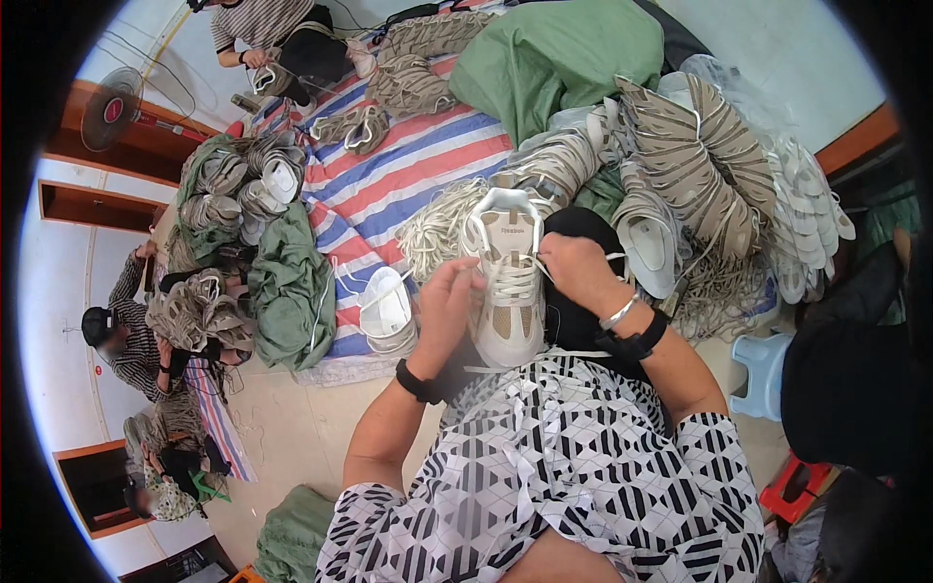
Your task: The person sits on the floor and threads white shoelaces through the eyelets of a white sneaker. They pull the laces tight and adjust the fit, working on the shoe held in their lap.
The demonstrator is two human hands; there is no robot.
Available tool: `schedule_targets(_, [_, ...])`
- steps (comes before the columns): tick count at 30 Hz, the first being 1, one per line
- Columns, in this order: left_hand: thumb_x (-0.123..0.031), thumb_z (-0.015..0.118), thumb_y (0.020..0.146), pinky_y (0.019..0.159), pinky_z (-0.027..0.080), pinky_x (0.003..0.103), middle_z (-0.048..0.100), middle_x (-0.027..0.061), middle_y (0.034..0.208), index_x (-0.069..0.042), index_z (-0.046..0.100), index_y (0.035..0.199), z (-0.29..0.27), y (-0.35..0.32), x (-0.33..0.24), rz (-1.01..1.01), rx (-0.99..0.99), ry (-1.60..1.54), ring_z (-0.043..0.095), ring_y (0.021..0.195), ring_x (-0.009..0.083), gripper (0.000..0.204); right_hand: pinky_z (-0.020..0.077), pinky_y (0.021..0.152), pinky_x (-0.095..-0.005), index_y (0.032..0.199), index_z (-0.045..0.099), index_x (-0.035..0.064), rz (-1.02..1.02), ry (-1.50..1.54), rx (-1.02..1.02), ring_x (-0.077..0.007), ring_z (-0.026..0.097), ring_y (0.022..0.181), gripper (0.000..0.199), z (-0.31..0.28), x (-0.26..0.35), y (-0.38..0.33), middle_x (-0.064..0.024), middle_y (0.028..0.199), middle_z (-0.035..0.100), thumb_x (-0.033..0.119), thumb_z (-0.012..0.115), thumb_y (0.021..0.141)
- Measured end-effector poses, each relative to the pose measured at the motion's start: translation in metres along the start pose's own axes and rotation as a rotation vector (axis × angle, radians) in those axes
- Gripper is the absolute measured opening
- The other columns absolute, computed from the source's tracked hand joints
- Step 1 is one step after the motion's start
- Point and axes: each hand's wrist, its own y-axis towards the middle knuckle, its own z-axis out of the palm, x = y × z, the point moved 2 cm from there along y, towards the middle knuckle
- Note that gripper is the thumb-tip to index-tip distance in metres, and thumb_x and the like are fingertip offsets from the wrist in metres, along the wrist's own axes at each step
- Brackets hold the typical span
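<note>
A beige and white sneaker (pixel 512 335) rests on my lap, its tongue pointing away from me. White lace (pixel 513 282) crosses its lower eyelets. At the shoe's right upper edge, my right hand (pixel 583 274) pinches a shoelace end by the eyelets. On the opposite side, my left hand (pixel 447 309) is closed with its fingertips against the eyelet edge; what they pinch is hidden. A pile of loose cream laces (pixel 437 233) lies just beyond my left hand. White shoe pieces (pixel 387 309) are stacked to the left of it.
Rows of nested shoe uppers (pixel 695 160) stand at the right, beside a green sack (pixel 554 63). A striped sheet (pixel 389 185) covers the floor. Blue (pixel 760 374) and red stools (pixel 795 491) are at right. Several people work at left and far left, near a fan (pixel 109 109).
</note>
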Motion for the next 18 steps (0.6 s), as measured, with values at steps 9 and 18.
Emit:
schedule_targets(9, [-0.026,0.049,0.096,0.055,0.038,0.022,0.056,-0.0021,0.069,-0.001,0.065,0.083,-0.014,0.011,-0.003,0.222,0.118,0.356,0.046,0.064,0.0075,0.032,0.0486,0.05,-0.0282,0.088,0.059,-0.0002,0.205,0.363,0.255,-0.0145,0.058,0.053,0.008,-0.007,-0.005,0.006,-0.0085,0.068,0.062,0.005,0.053,0.085])
schedule_targets(18, [-0.027,0.051,0.096,0.047,0.031,0.019,0.046,-0.0066,0.058,-0.004,0.065,0.079,-0.015,0.016,0.0,0.034,0.164,0.15,0.037,0.052,0.0021,0.031,0.0499,0.046,-0.0251,0.088,0.059,-0.0013,0.249,0.413,0.298,-0.0107,0.058,0.055,0.01,0.0,-0.011,0.008,-0.0067,0.068,0.061,0.005,0.052,0.086])
